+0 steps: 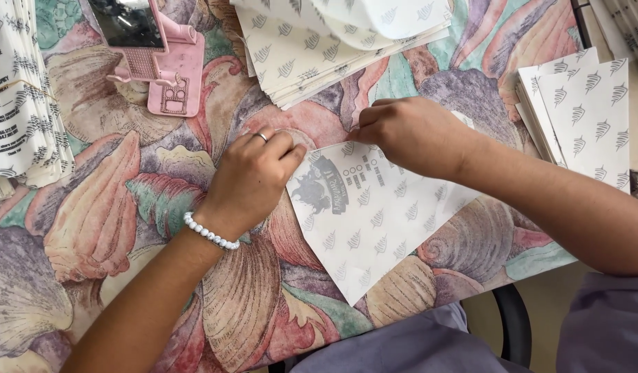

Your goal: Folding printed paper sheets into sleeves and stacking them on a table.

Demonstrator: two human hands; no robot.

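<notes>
A: Which parts are concealed? The right hand (412,135) covers the upper edge of the white printed sheet (374,214); its fingertips are tucked under, so their grip cannot be judged.

B: And the left hand (253,179)? Its fingertips curl out of sight at the sheet's corner.

A: What is cropped? The pink device (156,55) and the top stack of sheets (319,48) run past the top edge; the printed stack (22,97) leaves the left edge.

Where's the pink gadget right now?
In the head view, the pink gadget lies top left on the shell-print tablecloth, beyond the left hand.
</notes>
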